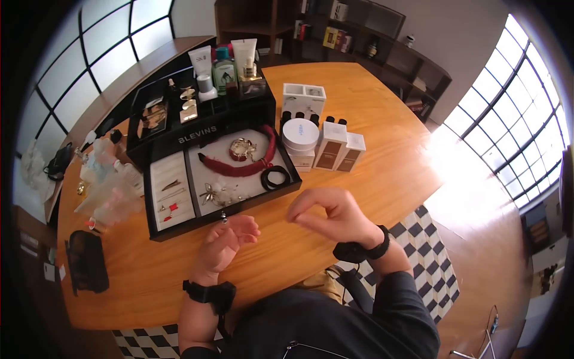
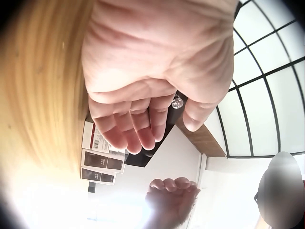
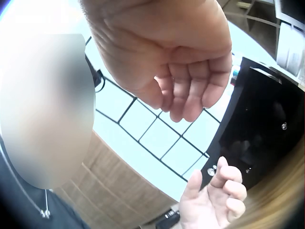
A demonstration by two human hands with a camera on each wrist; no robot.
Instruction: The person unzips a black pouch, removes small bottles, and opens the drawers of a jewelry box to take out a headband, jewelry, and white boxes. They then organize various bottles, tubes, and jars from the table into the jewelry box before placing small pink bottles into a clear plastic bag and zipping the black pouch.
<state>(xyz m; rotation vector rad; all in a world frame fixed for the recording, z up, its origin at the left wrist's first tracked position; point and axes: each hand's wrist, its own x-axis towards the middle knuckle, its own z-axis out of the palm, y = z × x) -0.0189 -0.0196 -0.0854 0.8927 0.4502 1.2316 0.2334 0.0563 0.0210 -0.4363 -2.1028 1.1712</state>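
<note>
My left hand (image 1: 225,244) is held palm up with loosely bent fingers, close to the front of the pulled-out drawer (image 1: 239,222). A small clear knob (image 2: 177,101) shows beside its thumb in the left wrist view. My right hand (image 1: 335,215) hovers over the table, right of the drawer's front corner. Its fingers curve loosely toward the thumb, and nothing shows between them. Inside the drawer lie a dark red headband (image 1: 233,169), a gold bracelet-like piece (image 1: 242,149), black hair ties (image 1: 275,178), a flower-shaped ornament (image 1: 210,193) and several hairpins (image 1: 171,185).
Bottles and tubes (image 1: 225,70) stand on top of the black BLEVINS box (image 1: 200,133). Right of it are a round white jar (image 1: 300,133) and white-and-brown boxes (image 1: 330,146). Clear plastic bags (image 1: 113,191) and a black case (image 1: 87,262) lie at the left of the wooden table (image 1: 382,119).
</note>
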